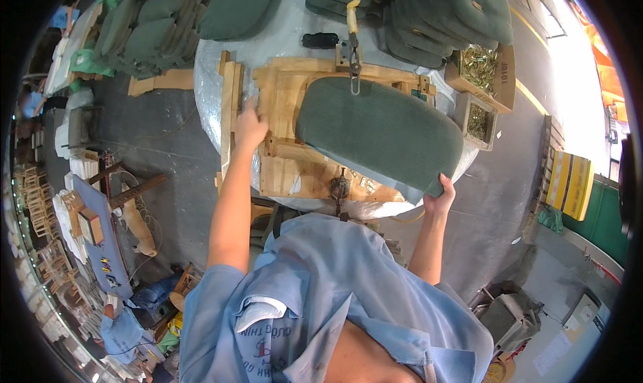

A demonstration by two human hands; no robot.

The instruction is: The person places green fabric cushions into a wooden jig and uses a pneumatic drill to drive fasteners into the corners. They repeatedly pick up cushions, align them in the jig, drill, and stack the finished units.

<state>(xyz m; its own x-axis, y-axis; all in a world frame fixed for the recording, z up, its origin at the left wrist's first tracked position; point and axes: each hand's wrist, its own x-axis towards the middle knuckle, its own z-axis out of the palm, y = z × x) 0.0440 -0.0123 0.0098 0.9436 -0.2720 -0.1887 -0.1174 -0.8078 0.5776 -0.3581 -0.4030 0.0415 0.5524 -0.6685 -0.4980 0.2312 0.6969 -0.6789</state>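
My right hand (439,194) grips the near right corner of a dark green upholstered seat pad (382,132). The pad lies slantwise over a wooden jig (278,95), hiding much of its right side. At the jig's left edge is my left hand (251,127), one finger pointing away from me and the others curled. Whatever may be in those curled fingers is hidden. A toggle clamp (354,48) with a pale yellow handle reaches over the pad's far edge. Another metal clamp (339,185) sits at the jig's near edge.
Stacked green pads (449,21) stand at the far right, with another pile (151,21) at far left. Boxes of small metal parts (479,118) sit right of the jig. Wooden strips (230,108) lie left of it on the plastic-covered table (209,81). A co-worker (127,333) is at lower left.
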